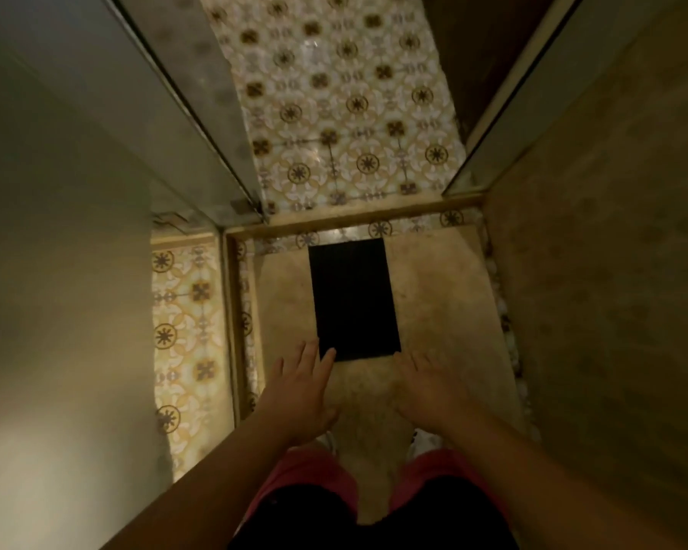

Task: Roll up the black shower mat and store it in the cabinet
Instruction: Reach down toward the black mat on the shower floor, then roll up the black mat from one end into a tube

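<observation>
We are reaching both arms down toward the black shower mat (353, 298), which is lying flat and unrolled on the beige shower floor (445, 295). Our left hand (300, 391) and right hand (426, 387) are hovering with fingers spread, grasping nothing, at the mat's near corners.

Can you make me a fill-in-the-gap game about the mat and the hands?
1. The shower mat is coloured ____.
2. The mat lies ____ on the shower floor, not rolled up.
3. The left hand and right hand are both ____, holding nothing.
4. The patterned tiles lie ____ the shower's raised sill.

Missing words: black; flat; open; beyond
</observation>
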Demonstrator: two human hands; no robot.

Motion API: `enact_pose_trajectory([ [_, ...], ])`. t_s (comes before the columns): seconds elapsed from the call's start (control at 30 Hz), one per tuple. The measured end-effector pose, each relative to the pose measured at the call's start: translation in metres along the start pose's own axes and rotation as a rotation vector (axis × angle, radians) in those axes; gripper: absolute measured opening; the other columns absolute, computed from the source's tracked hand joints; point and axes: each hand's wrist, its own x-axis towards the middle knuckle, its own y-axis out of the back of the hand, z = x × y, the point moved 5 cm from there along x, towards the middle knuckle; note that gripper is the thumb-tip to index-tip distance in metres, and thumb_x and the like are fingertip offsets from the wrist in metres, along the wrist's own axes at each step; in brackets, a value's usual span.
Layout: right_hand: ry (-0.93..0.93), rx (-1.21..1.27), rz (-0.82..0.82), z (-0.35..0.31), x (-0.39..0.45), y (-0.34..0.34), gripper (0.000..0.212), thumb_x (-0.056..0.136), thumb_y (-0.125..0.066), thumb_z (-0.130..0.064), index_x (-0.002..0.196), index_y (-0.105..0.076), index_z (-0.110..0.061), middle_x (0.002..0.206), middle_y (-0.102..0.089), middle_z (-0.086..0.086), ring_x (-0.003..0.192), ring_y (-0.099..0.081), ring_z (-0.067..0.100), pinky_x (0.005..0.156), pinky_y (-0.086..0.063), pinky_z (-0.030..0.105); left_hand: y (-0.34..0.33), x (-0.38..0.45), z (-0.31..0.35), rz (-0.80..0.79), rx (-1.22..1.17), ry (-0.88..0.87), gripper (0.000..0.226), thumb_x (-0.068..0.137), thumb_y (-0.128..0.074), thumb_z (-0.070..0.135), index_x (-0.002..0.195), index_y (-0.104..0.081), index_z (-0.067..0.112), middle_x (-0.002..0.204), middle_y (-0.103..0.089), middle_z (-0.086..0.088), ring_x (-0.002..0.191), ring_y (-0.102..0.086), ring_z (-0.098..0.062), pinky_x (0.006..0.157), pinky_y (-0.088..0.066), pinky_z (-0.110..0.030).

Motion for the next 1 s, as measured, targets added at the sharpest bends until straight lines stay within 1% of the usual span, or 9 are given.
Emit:
enact_pose_trajectory([
  [0.17,-0.027,0.020,0.017,0.013,0.099,-0.060,0.087,0.084,-0.053,-0.055,0.152,-0.008,-0.025,0.160,-0.012,0.009,0.141,-0.023,0.029,0.110,-0.029,0.046,-0.074,0.102,-0.048,0.000,-0.030,0.008,0.090,0.084,-0.040,0.066,0.152,0.004,0.025,0.161,0.007,-0.009,0.147,0.005,-0.029,0.115,-0.012,-0.050],
  [0.33,-0.034,-0.033,-0.073,0.057,0.222,-0.158,0.090,0.085,-0.056,-0.053,0.152,-0.004,-0.024,0.161,-0.004,0.010,0.144,-0.015,0.032,0.112,-0.024,0.048,-0.196,0.222,-0.091,-0.108,-0.012,0.029,0.093,0.084,-0.046,0.064,0.152,0.003,0.024,0.161,0.006,-0.009,0.147,0.004,-0.031,0.116,-0.013,-0.053],
  [0.4,-0.025,-0.072,-0.077,0.077,0.270,-0.198,0.089,0.085,-0.055,-0.052,0.152,-0.004,-0.023,0.161,-0.007,0.009,0.144,-0.016,0.032,0.112,-0.025,0.048,-0.248,0.264,-0.099,-0.167,-0.019,0.021,0.089,0.085,-0.049,0.061,0.152,-0.008,0.019,0.161,-0.002,-0.010,0.147,-0.003,-0.032,0.116,-0.017,-0.054],
  [0.47,-0.012,-0.119,-0.061,0.095,0.314,-0.234,0.087,0.085,-0.055,-0.050,0.152,-0.007,-0.022,0.160,-0.014,0.009,0.143,-0.019,0.032,0.110,-0.027,0.047,-0.297,0.302,-0.101,-0.206,-0.007,-0.040,0.080,0.087,-0.052,0.055,0.148,-0.021,0.015,0.158,-0.016,-0.014,0.145,-0.014,-0.033,0.113,-0.026,-0.051],
  [0.57,-0.009,-0.164,-0.051,0.121,0.376,-0.285,0.089,0.084,-0.060,-0.046,0.152,-0.007,-0.021,0.159,-0.016,0.010,0.142,-0.020,0.033,0.108,-0.029,0.046,-0.363,0.347,-0.104,-0.227,0.140,-0.214,0.075,0.088,-0.054,0.049,0.146,-0.025,0.013,0.154,-0.024,-0.015,0.141,-0.022,-0.034,0.111,-0.030,-0.048],
  [0.63,-0.002,-0.189,-0.042,0.132,0.410,-0.312,0.087,0.085,-0.060,-0.042,0.152,-0.008,-0.021,0.158,-0.016,0.011,0.140,-0.022,0.034,0.107,-0.032,0.047,-0.396,0.369,-0.112,-0.180,0.248,-0.309,0.073,0.086,-0.058,0.046,0.144,-0.028,0.014,0.150,-0.030,-0.014,0.135,-0.030,-0.035,0.106,-0.033,-0.048],
  [0.73,0.084,-0.302,0.037,0.137,0.446,-0.339,0.077,0.085,-0.059,-0.038,0.148,-0.018,-0.021,0.149,-0.031,0.009,0.128,-0.039,0.031,0.094,-0.041,0.045,-0.430,0.392,-0.127,-0.095,0.362,-0.352,0.065,0.086,-0.058,0.042,0.139,-0.033,0.015,0.144,-0.036,-0.014,0.123,-0.041,-0.035,0.098,-0.040,-0.047],
  [0.83,0.160,-0.390,0.121,0.138,0.460,-0.351,0.065,0.082,-0.061,-0.029,0.140,-0.031,-0.021,0.132,-0.044,0.007,0.114,-0.047,0.029,0.082,-0.044,0.043,-0.447,0.400,-0.139,-0.018,0.340,-0.283,0.043,0.091,-0.049,0.034,0.130,-0.042,0.017,0.142,-0.036,-0.014,0.118,-0.042,-0.034,0.087,-0.045,-0.044],
  [1.0,0.198,-0.425,0.198,0.139,0.460,-0.345,0.055,0.086,-0.056,-0.021,0.137,-0.034,-0.021,0.126,-0.047,0.007,0.111,-0.048,0.029,0.080,-0.046,0.042,-0.451,0.399,-0.138,0.036,0.355,-0.244,0.033,0.092,-0.048,0.023,0.124,-0.043,0.017,0.129,-0.043,-0.011,0.110,-0.044,-0.031,0.078,-0.045,-0.043],
])
